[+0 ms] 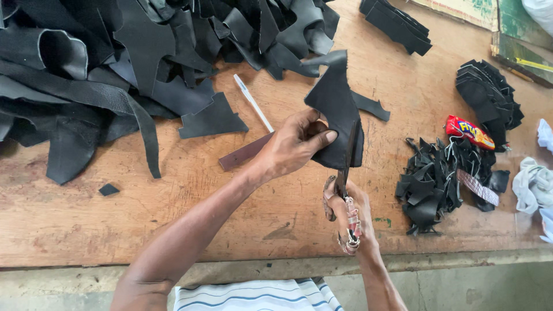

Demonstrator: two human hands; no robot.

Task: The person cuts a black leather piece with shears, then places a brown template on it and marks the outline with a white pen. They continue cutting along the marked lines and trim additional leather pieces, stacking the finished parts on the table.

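Observation:
My left hand (294,144) pinches a black leather piece (337,106), thumb on top and fingers curled under its lower edge. My right hand (348,210) grips scissors (347,167) by cloth-wrapped handles, and the blades run up into the lower right part of the leather piece. Both hands hover over the wooden table (173,207), near its front edge.
A big heap of black leather scraps (115,63) fills the back left. A white pen (252,102) and a brown strip (245,152) lie beside my left hand. Cut black offcuts (435,184), stacked cut pieces (489,95), a red snack wrapper (469,132) and white cloths (533,184) lie right.

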